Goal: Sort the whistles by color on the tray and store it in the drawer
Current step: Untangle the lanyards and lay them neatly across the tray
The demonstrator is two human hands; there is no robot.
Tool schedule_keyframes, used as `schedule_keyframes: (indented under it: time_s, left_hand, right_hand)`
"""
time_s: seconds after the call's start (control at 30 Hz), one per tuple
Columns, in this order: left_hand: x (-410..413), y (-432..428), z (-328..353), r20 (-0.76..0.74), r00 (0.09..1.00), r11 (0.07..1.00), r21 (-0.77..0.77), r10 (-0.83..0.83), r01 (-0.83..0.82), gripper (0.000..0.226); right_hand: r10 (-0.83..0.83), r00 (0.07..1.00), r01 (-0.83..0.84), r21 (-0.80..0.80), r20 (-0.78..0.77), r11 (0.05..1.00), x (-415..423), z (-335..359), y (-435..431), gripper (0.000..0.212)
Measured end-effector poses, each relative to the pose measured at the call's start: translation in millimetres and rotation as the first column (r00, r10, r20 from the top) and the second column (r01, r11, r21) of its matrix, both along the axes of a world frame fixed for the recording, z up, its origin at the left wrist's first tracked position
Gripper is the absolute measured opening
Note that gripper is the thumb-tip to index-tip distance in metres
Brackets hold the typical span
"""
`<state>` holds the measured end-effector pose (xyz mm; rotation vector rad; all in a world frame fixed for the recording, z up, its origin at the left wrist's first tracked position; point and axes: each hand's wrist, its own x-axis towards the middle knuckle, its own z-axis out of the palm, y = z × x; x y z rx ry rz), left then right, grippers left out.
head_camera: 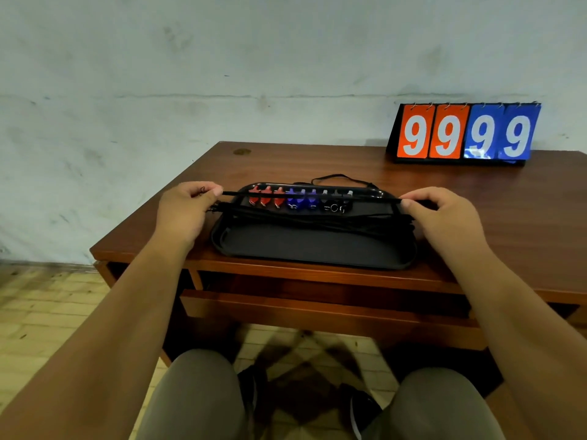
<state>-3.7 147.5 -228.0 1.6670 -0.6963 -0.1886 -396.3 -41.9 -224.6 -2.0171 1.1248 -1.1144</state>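
Note:
A black tray (311, 246) lies on the wooden desk. Along its far edge the whistles sit in a row: three red whistles (266, 195) at the left, three blue whistles (300, 199) in the middle, three black whistles (336, 201) at the right. A bundle of black lanyard cords (314, 219) lies across the tray in front of them. My left hand (184, 211) pinches one end of a taut black cord (305, 196), and my right hand (441, 214) pinches its other end, stretching it just above the whistles.
A flip scoreboard (465, 133) reading 9 9 9 9 stands at the desk's back right. The desk drawer (317, 308) under the tray is pulled partly open. My knees and shoes are below it, over a tiled floor.

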Motion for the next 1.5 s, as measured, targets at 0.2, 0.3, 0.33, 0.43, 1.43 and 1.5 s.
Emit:
schedule_keyframes:
  time_s: [0.2,0.3,0.33,0.43,1.43,1.5]
  left_hand:
    - [5,0,-5,-0.029,1.000,1.000,0.005,0.009,-0.009,0.013]
    - [4,1,-5,-0.038,0.999,0.999,0.041,0.024,-0.022,0.009]
    - [4,1,-5,-0.029,0.999,0.998,0.056,0.030,-0.029,0.009]
    - [0,2,-4,0.003,0.999,0.996,0.076,0.035,-0.035,0.010]
    - [-60,-6,38,0.406,0.911,0.989,0.085,0.075,-0.119,0.023]
    - [-73,-18,49,0.438,0.899,0.991,0.122,-0.002,-0.058,0.022]
  right_hand:
    - [0.042,0.993,-0.041,0.008,-0.109,0.999,0,-3,-3,0.005]
    - [0.037,0.987,-0.042,-0.027,-0.159,0.999,2,-3,-4,0.005]
    - [0.032,0.985,-0.038,-0.038,-0.168,0.999,2,-3,-4,0.005]
    - [0.021,0.975,-0.036,-0.064,-0.219,0.997,2,-4,-3,0.006]
    - [-0.031,0.999,0.039,0.214,-0.038,0.976,5,26,-31,0.022]
    - [-0.008,0.998,0.019,0.210,-0.057,0.977,8,32,-42,0.024]
